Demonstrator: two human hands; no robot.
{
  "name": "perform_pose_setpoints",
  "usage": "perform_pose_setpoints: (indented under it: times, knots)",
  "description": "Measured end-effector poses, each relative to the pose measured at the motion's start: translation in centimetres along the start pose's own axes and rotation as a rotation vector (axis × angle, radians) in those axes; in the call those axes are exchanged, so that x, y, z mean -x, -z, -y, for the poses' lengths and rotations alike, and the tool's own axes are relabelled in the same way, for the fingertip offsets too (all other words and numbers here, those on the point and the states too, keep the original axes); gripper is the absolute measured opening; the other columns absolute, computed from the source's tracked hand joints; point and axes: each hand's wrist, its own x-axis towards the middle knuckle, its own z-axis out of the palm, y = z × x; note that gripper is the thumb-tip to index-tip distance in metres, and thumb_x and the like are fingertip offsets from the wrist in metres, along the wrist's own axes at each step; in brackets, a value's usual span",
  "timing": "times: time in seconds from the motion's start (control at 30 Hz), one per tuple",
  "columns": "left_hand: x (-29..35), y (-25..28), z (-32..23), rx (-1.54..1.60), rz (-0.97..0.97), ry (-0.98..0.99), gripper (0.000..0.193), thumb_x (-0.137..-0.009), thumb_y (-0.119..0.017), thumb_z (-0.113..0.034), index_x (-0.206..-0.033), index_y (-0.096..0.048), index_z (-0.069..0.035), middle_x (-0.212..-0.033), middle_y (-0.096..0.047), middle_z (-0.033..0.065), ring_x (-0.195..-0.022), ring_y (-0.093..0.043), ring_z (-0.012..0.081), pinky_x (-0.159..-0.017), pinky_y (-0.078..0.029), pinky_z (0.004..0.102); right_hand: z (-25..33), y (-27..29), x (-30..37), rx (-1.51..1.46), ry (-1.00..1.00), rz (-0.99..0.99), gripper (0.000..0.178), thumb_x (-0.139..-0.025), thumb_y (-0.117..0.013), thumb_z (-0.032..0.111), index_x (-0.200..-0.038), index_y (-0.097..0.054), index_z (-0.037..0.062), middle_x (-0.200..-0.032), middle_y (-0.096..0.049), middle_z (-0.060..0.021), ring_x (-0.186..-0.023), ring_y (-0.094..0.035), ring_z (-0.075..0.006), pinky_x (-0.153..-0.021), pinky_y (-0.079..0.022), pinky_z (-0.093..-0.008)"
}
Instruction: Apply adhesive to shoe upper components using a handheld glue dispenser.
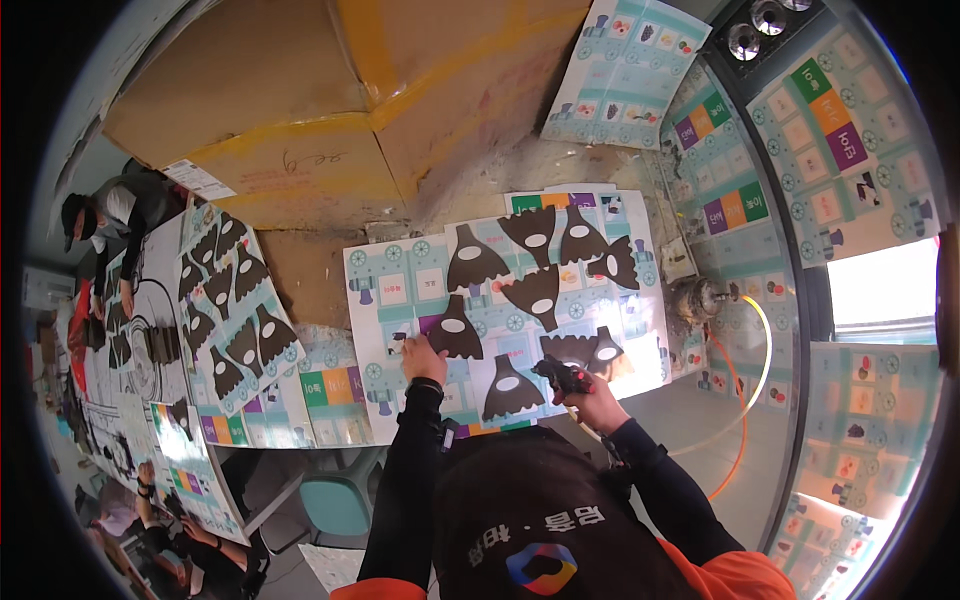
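Observation:
Several dark brown flared pieces with scalloped edges and pale ovals lie on a printed teal-and-white sheet point(400, 270) covering the table before me. My left hand point(425, 361) is at the left corner of one such piece point(457, 332), its fingers bent closely at that edge. My right hand point(598, 404) grips a small black spray gun point(563, 376) over the near side of the sheet. The gun's nozzle points left, over another dark piece point(572, 347). Nearest to the front edge lies one more dark piece point(511, 389), between my hands.
Large taped cardboard boxes point(290, 150) stand behind the table. A metal fitting point(697, 299) at the right carries a yellow hose point(765, 335) and an orange hose point(737, 440). More dark pieces point(243, 345) lie on the left sheet, with co-workers point(125, 215) beyond. A teal stool point(337, 503) stands below.

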Motion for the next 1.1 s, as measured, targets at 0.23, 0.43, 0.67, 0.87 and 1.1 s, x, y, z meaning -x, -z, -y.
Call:
perform_pose_setpoints:
  times: [0.23,0.43,0.67,0.87,1.1]
  knots:
    - [0.6,-1.1,-1.8,0.323,0.303,-0.234,0.046,-0.086,-0.066,-0.043,-0.091,-0.066,0.002,-0.09,-0.068,0.0261,-0.088,-0.064,0.0439,-0.08,-0.051,0.0499,-1.1,-2.1,-2.3,-0.123,0.127,-0.095,0.031,-0.077,-0.069,0.01,-0.106,-0.065,0.0038,-0.08,-0.068,-0.0035,-0.065,-0.06,-0.0115,-0.049,-0.046,-0.0275]
    - [2.8,1.0,-3.4,0.05,-0.013,-0.28,0.025,-0.086,-0.063,-0.022,-0.101,-0.06,-0.003,-0.115,-0.059,0.022,-0.114,-0.055,0.0382,-0.087,-0.048,0.0473,1.1,-4.4,-5.9,0.12,0.099,-0.137,0.042,-0.072,-0.071,0.017,-0.11,-0.064,0.0003,-0.086,-0.069,-0.0193,-0.082,-0.067,-0.0313,-0.073,-0.052,-0.0367]
    - [5.3,-0.2,0.0,0.043,0.016,-0.763,0.044,-0.087,-0.051,-0.008,-0.13,-0.053,-0.002,-0.137,-0.046,0.0156,-0.129,-0.044,0.0332,-0.105,-0.039,0.0449,3.4,-6.8,-9.2,0.299,0.112,-0.124,0.045,-0.074,-0.062,0.017,-0.117,-0.061,0.002,-0.091,-0.066,-0.0271,-0.093,-0.063,-0.0439,-0.08,-0.05,-0.0439]
    - [5.4,0.3,-0.4,0.026,0.096,-0.704,0.049,-0.084,-0.051,-0.007,-0.133,-0.05,0.0,-0.145,-0.041,0.0142,-0.137,-0.038,0.0316,-0.108,-0.037,0.0444,3.4,-7.7,-10.8,0.297,0.079,-0.146,0.038,-0.076,-0.06,0.015,-0.111,-0.061,0.0015,-0.094,-0.065,-0.0277,-0.096,-0.06,-0.0459,-0.081,-0.049,-0.0449]
    - [5.4,0.0,0.1,0.034,0.109,-0.7,0.051,-0.083,-0.05,-0.008,-0.133,-0.049,0.003,-0.147,-0.039,0.0138,-0.139,-0.035,0.0296,-0.11,-0.034,0.0432,4.2,-7.5,-10.5,0.229,0.066,-0.012,0.035,-0.075,-0.063,0.015,-0.107,-0.062,0.0013,-0.089,-0.067,-0.0235,-0.088,-0.064,-0.0413,-0.076,-0.05,-0.0413]
